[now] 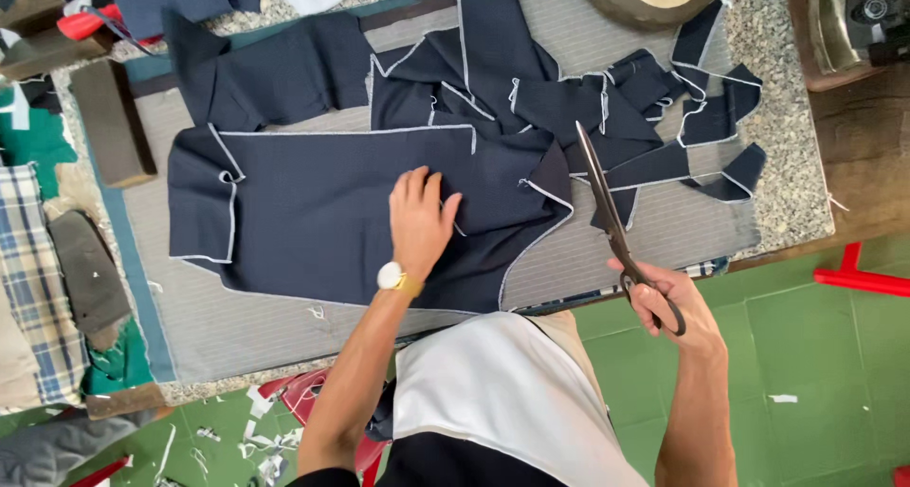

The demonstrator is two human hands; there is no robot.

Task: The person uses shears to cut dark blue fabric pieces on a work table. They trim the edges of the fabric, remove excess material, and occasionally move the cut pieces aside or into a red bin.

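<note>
Head view: person at a bench (787, 117), navy cloth spread out flat.
Left hand: left hand (419, 220) lies open, fingers spread, pressing the large navy panel (313, 212) mid-bench.
Right hand: right hand (668, 302) is closed through the handles of the long scissors (607, 212), blades together, tip aimed away over the panel's right edge.
Nearby: navy offcuts (664, 98) piled beyond, white scraps on the green floor (815, 354).
Tip: I'd keep the palm flat close to the cut line so the cloth can't creep.
</note>
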